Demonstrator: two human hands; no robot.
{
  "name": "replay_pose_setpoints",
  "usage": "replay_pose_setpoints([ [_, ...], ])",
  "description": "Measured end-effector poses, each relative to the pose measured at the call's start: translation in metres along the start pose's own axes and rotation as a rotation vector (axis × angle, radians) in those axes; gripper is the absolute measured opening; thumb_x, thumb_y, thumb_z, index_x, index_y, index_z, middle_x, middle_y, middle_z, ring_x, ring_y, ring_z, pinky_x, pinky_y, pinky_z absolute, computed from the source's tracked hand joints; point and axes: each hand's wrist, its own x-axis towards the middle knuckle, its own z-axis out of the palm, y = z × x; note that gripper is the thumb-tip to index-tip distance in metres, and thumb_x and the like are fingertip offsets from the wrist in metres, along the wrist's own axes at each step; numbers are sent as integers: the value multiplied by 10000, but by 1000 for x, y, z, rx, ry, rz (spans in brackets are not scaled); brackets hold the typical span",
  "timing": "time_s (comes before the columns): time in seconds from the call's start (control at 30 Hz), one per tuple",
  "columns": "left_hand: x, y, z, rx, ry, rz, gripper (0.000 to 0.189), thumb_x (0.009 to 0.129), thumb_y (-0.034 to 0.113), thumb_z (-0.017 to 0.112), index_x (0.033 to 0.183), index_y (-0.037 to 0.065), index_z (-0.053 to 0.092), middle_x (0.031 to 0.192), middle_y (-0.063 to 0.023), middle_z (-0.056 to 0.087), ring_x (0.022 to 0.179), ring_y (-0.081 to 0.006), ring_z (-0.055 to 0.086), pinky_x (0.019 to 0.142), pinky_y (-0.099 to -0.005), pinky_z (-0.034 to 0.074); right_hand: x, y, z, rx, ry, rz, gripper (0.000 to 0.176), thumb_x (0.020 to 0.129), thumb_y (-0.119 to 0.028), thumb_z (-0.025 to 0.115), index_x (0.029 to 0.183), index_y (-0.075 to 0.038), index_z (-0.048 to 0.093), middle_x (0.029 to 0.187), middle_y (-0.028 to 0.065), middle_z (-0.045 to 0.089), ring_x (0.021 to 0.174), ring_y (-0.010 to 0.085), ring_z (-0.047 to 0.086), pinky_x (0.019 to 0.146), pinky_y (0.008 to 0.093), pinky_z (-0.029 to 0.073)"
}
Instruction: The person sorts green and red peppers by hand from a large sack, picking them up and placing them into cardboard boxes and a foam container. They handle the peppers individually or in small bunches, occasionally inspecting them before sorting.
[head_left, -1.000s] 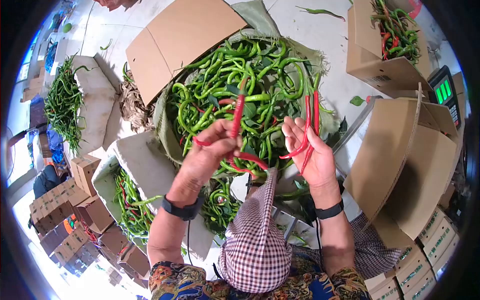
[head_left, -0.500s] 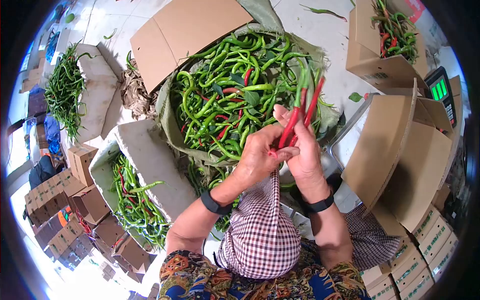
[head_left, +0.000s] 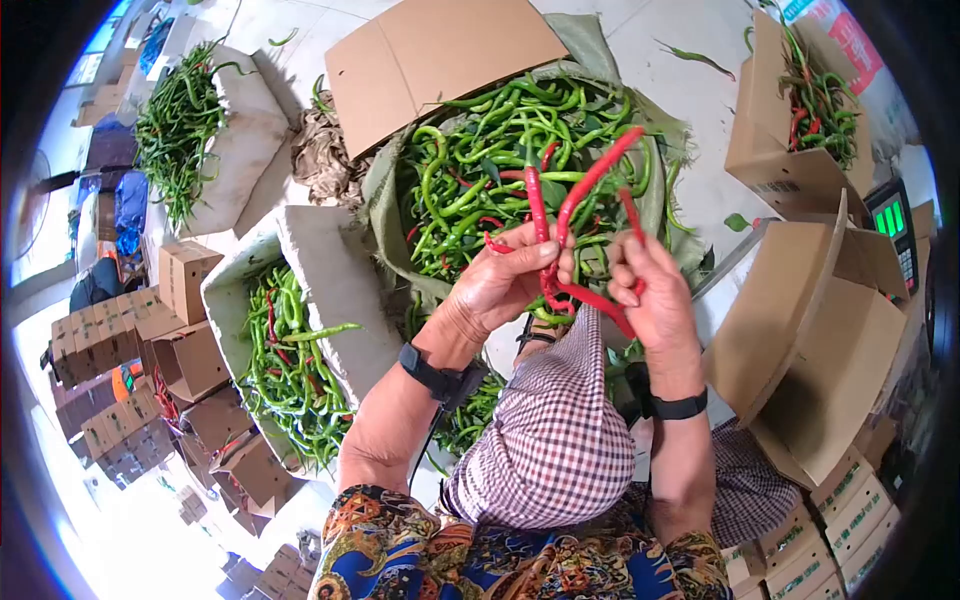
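Observation:
My left hand [head_left: 505, 275] is closed around several long red chili peppers [head_left: 537, 205], which fan out upward and to the right over the sack. A little to its right, my right hand [head_left: 650, 295] has its fingers curled round a thin red chili pepper [head_left: 631, 214], partly blurred and hidden by the fingers. Below both hands lies a heap of green chili peppers [head_left: 480, 135] with a few red ones and some leaves, inside an open woven sack [head_left: 385, 215].
A white foam box [head_left: 340, 300] of green peppers stands at left, another foam box [head_left: 245, 150] farther back. A cardboard sheet [head_left: 440, 60] lies over the sack's far edge. At right are an open carton [head_left: 830, 350], a pepper-filled carton [head_left: 760, 130] and a scale display [head_left: 890, 220].
My hands have moved apart, the left now gripping the red bunch and the right off to its side with a red chili. The view has shifted, so the surroundings appear farther right.

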Motion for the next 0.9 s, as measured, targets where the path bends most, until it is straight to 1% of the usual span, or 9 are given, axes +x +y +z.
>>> replay_pose_setpoints([
  [0.3, -96, 77, -33, 103, 259, 269, 197, 910, 87, 596, 1083, 2, 556, 834, -22, 527, 728, -124, 505, 671, -258, 430, -14, -26, -18, 64, 57, -145, 219, 987, -258, 520, 1005, -51, 586, 799, 14, 549, 601, 56, 417, 501, 206, 319],
  [0.4, -160, 119, -37, 328, 531, 300, 154, 913, 16, 514, 1045, 94, 528, 735, 57, 404, 610, -46, 374, 558, -198, 371, -33, -30, -2, -54, 29, -76, 224, 982, -265, 535, 1013, -48, 582, 832, -6, 547, 606, 41, 422, 510, 192, 329],
  [0.43, -171, 127, -9, 341, 804, 431, 244, 925, 16, 486, 1161, 61, 525, 716, 65, 374, 605, -35, 367, 550, -186, 360, -43, -36, 10, -103, 71, -46, 235, 981, -270, 539, 1028, -44, 584, 841, -13, 546, 606, 38, 424, 517, 186, 333],
  [0.5, -243, 163, -77, 465, 623, 460, 289, 933, 40, 509, 1222, 36, 510, 715, 63, 382, 604, -43, 377, 553, -195, 376, -75, -64, 34, -160, 22, -77, 263, 982, -267, 535, 1085, -32, 588, 836, -17, 545, 605, 35, 430, 529, 175, 337],
  [0.67, -376, 209, -178, 715, 953, 342, 397, 903, 82, 576, 1292, 28, 518, 954, -27, 543, 782, -105, 540, 646, -192, 444, -120, -170, 37, -574, 225, -295, 290, 982, -219, 484, 1146, -1, 582, 762, -28, 501, 555, 51, 397, 508, 196, 337],
  [0.7, -401, 214, -203, 882, 1083, 325, 413, 892, 78, 583, 1295, 23, 517, 987, -41, 550, 798, -119, 550, 657, -197, 452, -110, -194, 19, -573, 136, -545, 260, 973, -190, 472, 1100, -6, 605, 754, -24, 509, 586, 54, 434, 520, 212, 381],
  [0.8, -421, 215, -227, 1855, 1524, 367, 460, 858, 66, 607, 1305, 11, 515, 1087, -81, 570, 846, -159, 581, 689, -211, 479, -46, -312, -59, -750, 75, -598, 258, 970, -234, 508, 1102, -50, 633, 981, 21, 652, 819, 87, 574, 781, 254, 463],
  [0.83, -401, 207, -207, 1883, 1477, 579, 476, 847, 62, 615, 1309, 7, 515, 1120, -95, 576, 862, -173, 592, 700, -216, 488, -34, -336, -71, -917, 310, -513, 336, 976, -285, 513, 1210, -60, 601, 1119, 32, 639, 960, 112, 577, 873, 279, 441],
  [0.9, -335, 173, -157, 1592, 1190, 810, 503, 803, -33, 590, 1299, 31, 540, 1189, -90, 588, 871, -154, 595, 691, -229, 507, -18, -334, -71, -1095, 691, -714, 441, 974, -352, 519, 1289, -45, 552, 1211, 42, 607, 1092, 144, 544, 953, 305, 394],
])
